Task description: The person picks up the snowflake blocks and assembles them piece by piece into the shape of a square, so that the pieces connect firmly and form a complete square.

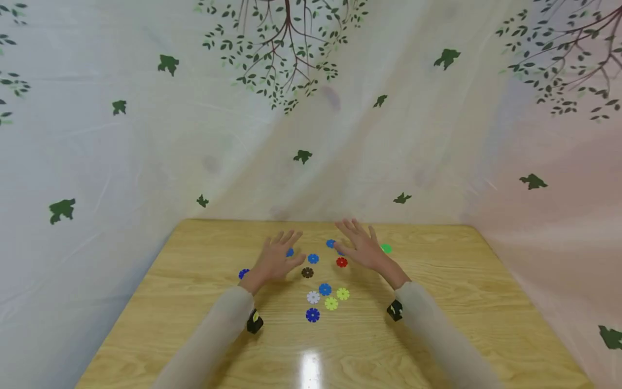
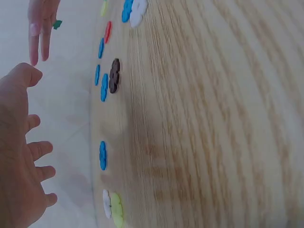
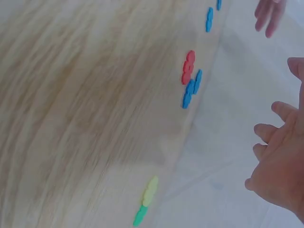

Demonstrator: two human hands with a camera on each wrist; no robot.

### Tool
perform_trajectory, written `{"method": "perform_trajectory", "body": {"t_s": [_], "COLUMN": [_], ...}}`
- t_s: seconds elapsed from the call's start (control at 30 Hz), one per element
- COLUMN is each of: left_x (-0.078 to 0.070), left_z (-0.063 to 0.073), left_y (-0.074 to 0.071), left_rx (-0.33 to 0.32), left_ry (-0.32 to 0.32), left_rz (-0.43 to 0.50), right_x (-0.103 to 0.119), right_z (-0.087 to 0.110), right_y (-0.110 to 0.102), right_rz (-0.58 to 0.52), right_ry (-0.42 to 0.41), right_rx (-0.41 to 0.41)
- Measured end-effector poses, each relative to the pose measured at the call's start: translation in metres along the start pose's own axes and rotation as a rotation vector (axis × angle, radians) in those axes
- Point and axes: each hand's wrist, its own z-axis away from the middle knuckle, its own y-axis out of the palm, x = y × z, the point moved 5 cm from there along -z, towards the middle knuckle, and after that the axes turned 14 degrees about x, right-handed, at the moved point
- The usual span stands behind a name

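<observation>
I see a wood-grained worktop [image 1: 146, 324], a bright glare [image 1: 310, 370] shining on it towards the front, and small notched discs lying flat on it. The foremost is a dark blue disc [image 1: 313, 315]; just behind sit a white disc [image 1: 313, 297], a blue disc [image 1: 325, 289] and two yellow discs [image 1: 331, 303], close together. Farther back lie a brown disc [image 1: 308, 273], a red disc [image 1: 342, 262] and more blue discs [image 1: 313, 259]. A green disc [image 1: 386, 248] lies off to the right.
</observation>
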Motion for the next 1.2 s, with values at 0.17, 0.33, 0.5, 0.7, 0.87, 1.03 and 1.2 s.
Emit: {"method": "perform_trajectory", "body": {"t_s": [0.17, 0.33, 0.5, 0.7, 0.87, 1.03, 1.2], "left_x": [-0.013, -0.02, -0.028, -0.041, -0.049, -0.054, -0.055], "left_z": [0.007, 0.017, 0.027, 0.035, 0.042, 0.046, 0.047], "left_y": [0.002, 0.009, 0.014, 0.026, 0.036, 0.04, 0.042], "left_rx": [0.002, 0.052, 0.075, 0.202, 0.287, 0.3, 0.29], "left_ry": [0.112, 0.158, 0.271, 0.353, 0.365, 0.383, 0.418], "left_rz": [0.159, 0.393, 0.385, 0.228, 0.11, 0.001, -0.055], "right_x": [0.009, 0.018, 0.026, 0.031, 0.038, 0.043, 0.046], "right_z": [0.009, 0.021, 0.034, 0.048, 0.057, 0.061, 0.062], "right_y": [0.005, 0.016, 0.029, 0.044, 0.051, 0.056, 0.06], "right_rz": [-0.024, -0.022, 0.011, 0.12, 0.138, 0.123, 0.12], "right_ry": [-0.08, -0.157, -0.226, -0.3, -0.361, -0.401, -0.433], "right_rx": [0.022, 0.077, 0.153, 0.225, 0.264, 0.288, 0.293]}}
